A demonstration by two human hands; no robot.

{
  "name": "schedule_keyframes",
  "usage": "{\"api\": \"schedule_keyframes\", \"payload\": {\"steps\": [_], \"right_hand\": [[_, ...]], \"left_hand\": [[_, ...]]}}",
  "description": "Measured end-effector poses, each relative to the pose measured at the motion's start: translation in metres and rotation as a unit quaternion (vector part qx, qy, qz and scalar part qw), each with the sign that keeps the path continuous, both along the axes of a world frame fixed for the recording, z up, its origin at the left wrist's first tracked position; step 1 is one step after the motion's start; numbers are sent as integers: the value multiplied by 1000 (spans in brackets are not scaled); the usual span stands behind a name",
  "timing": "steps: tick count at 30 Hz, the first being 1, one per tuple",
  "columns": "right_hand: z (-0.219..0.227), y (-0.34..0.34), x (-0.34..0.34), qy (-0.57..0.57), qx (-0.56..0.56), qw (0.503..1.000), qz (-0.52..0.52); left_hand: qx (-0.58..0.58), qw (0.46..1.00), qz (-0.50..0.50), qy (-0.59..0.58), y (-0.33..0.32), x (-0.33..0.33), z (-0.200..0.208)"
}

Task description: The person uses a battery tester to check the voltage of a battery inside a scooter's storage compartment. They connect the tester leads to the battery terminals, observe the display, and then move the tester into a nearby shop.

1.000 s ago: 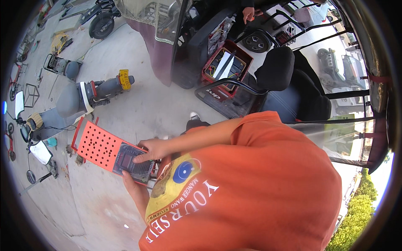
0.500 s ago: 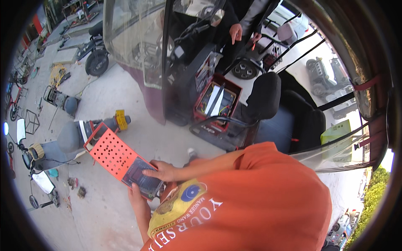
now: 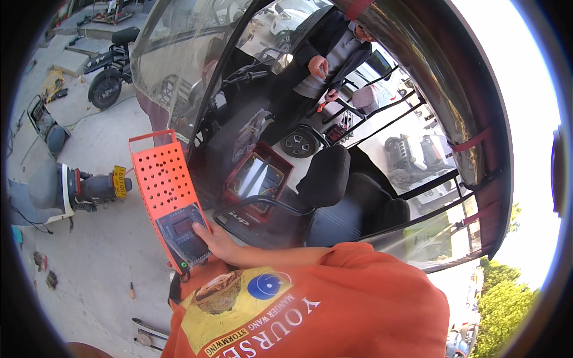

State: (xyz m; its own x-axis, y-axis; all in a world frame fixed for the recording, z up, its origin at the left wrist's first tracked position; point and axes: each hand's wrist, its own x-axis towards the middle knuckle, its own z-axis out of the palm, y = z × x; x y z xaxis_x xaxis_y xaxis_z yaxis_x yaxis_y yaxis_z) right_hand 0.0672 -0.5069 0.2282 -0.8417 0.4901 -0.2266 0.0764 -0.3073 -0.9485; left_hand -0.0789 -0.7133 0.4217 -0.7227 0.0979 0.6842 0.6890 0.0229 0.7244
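We are seeing the right hand (image 3: 216,242) gripping an orange perforated device (image 3: 166,179) by its right edge, its thumb resting on the dark panel (image 3: 184,232). The left hand is escaping our view; its state we cannot tell. Beyond the right fingers a red box (image 3: 277,157) is standing; left of them, a scooter (image 3: 45,186).

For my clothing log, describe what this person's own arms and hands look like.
The right hand is bare, without a glove, and the right forearm is uncovered up to an orange sleeve. It belongs to an orange shirt printed with a yellow panel, a blue disc and white lettering. The left hand cannot be made out clearly.
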Motion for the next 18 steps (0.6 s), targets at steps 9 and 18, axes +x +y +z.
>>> {"api": "schedule_keyframes", "payload": {"steps": [9, 18], "right_hand": [[-6, -41, 5, 12, 44, 997, -60], [-25, -63, 3, -16, 36, 999, -9]], "left_hand": [[37, 937, -206, -279, -3, 40, -135], [14, 892, -231, -387, -25, 55, -187]]}}
